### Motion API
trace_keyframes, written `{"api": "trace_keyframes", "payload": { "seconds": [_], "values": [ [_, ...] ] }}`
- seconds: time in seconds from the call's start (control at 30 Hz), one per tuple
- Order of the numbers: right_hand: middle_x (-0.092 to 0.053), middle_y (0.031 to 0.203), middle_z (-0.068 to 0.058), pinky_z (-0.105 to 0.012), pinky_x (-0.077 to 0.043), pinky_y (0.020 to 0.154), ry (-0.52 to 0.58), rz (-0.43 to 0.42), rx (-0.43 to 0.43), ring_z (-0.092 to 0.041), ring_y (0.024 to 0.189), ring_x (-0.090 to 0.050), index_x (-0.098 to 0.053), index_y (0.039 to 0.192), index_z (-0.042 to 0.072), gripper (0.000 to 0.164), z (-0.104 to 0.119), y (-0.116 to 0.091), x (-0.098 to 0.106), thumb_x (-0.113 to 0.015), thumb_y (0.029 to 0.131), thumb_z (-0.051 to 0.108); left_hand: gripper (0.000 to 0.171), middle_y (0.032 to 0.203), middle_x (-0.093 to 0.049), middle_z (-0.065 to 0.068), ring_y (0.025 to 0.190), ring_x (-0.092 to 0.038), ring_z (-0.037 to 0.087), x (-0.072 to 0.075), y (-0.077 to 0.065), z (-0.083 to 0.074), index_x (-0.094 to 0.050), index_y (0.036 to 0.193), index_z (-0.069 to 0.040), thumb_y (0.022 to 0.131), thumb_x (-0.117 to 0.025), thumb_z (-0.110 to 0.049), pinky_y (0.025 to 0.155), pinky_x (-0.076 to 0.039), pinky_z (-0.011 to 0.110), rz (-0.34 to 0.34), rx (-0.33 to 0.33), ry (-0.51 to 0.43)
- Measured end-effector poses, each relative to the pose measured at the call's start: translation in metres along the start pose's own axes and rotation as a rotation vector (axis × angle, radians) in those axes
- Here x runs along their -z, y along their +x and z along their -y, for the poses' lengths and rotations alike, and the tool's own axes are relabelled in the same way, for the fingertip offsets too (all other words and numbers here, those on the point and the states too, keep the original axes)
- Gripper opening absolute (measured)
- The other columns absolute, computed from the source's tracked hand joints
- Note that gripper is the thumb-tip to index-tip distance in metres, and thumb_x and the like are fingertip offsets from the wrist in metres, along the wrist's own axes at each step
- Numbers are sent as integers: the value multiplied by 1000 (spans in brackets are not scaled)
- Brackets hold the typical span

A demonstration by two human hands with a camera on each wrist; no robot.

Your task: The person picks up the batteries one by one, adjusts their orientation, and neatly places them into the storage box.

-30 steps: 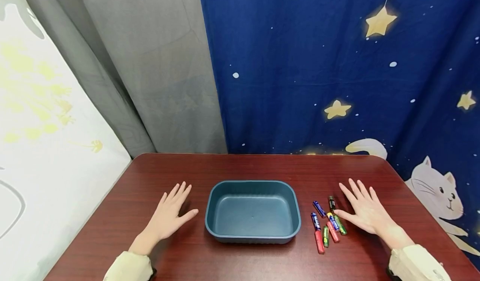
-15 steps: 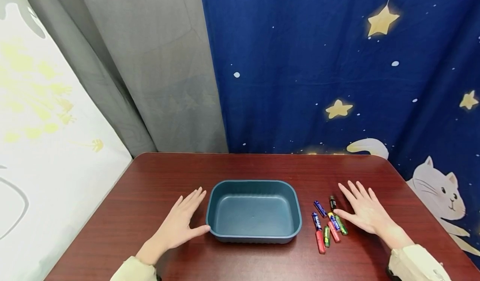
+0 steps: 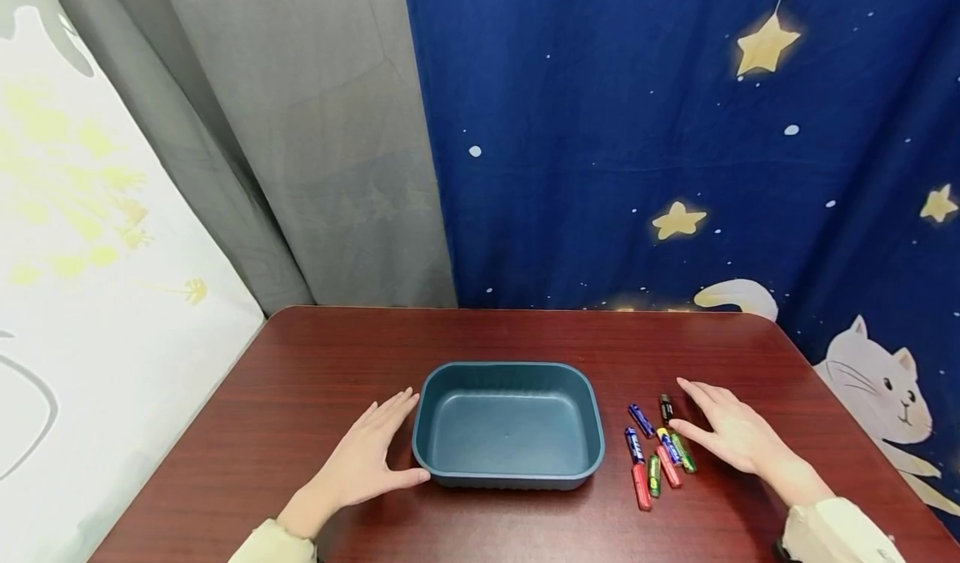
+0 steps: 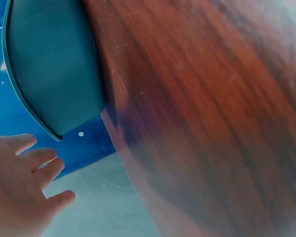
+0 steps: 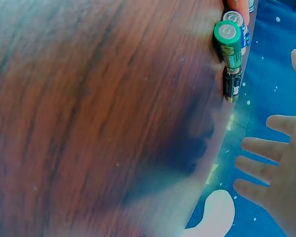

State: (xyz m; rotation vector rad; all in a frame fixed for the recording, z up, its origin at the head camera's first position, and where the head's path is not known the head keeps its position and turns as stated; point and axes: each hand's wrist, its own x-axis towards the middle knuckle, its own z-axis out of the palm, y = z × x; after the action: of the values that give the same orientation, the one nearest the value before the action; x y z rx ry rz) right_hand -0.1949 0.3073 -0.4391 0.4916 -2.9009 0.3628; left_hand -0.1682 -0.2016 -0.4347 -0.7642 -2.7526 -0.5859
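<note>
A dark teal plastic basin [image 3: 507, 434] stands in the middle of the table in the head view. My left hand [image 3: 367, 454] is at its left side, fingers extended, with the thumb tip right at the near left corner of the rim. To the right of the basin lies a loose group of several batteries, among them a red battery [image 3: 641, 487], a green battery [image 3: 655, 475] and a black battery [image 3: 666, 409]. Just right of them hovers my right hand [image 3: 738, 438], holding nothing, its thumb reaching toward the pile. In the right wrist view a green battery [image 5: 228, 43] shows end-on.
The reddish-brown wooden table [image 3: 345, 338] has rounded far corners. Behind it hang a grey curtain [image 3: 322, 129] and a blue curtain [image 3: 570, 129] with stars and a white cat. A white patterned cloth [image 3: 112, 363] hangs along the left.
My left hand has moved right, up to the basin's left side. My right hand has drawn its spread fingers closer together, staying beside the batteries. Basin and batteries lie as before.
</note>
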Motion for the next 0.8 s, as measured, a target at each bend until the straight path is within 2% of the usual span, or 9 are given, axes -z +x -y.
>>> {"api": "trace_keyframes", "payload": {
  "seconds": [0.13, 0.27, 0.4, 0.53, 0.63, 0.8],
  "values": [
    [-50, 123, -24, -56, -35, 91, 76, 30, -34, -41, 114, -44, -49, 126, -2, 65, 1, -1, 2, -57, 84, 47, 93, 139, -41, 9, 127, -38, 25, -2, -1, -1, -40, 137, -7, 68, -63, -65, 101, -31, 48, -21, -24, 1],
    [-54, 116, -21, -55, -38, 89, 150, 29, -50, -36, 107, -50, -52, 122, -2, 59, 2, -1, 3, -61, 83, 42, 92, 139, -41, 7, 127, -38, 24, -3, -1, -1, -40, 137, -8, 68, -63, -65, 102, -32, 45, -18, -13, 1],
    [-61, 101, -11, -40, -48, 77, 226, -21, -24, -22, 88, -56, -57, 112, 0, 46, 0, -3, 1, -69, 79, 30, 91, 140, -40, 8, 127, -38, 25, -2, 0, -1, -41, 137, -9, 68, -63, -65, 101, -32, 45, 4, 12, -13],
    [-60, 89, -3, -25, -48, 61, 325, -63, 77, -10, 75, -52, -60, 100, 2, 34, -4, -6, -1, -75, 72, 15, 91, 140, -40, 8, 127, -38, 25, -2, 0, -1, -42, 136, -9, 68, -63, -66, 100, -33, 47, 13, 26, -28],
    [-59, 87, -5, -23, -47, 58, 424, -19, 138, -7, 72, -51, -60, 97, 2, 33, -5, -9, -2, -76, 69, 8, 92, 140, -40, 7, 127, -38, 24, -2, -1, -3, -43, 136, -10, 67, -62, -68, 100, -35, 46, 8, 26, -27],
    [-59, 87, -6, -23, -48, 59, 517, 90, 154, -7, 73, -52, -59, 97, 2, 35, -6, -13, -5, -76, 67, 8, 93, 140, -40, 6, 127, -39, 23, -2, -2, -3, -41, 136, -11, 66, -62, -69, 100, -35, 45, 16, 29, -22]
  ]
}}
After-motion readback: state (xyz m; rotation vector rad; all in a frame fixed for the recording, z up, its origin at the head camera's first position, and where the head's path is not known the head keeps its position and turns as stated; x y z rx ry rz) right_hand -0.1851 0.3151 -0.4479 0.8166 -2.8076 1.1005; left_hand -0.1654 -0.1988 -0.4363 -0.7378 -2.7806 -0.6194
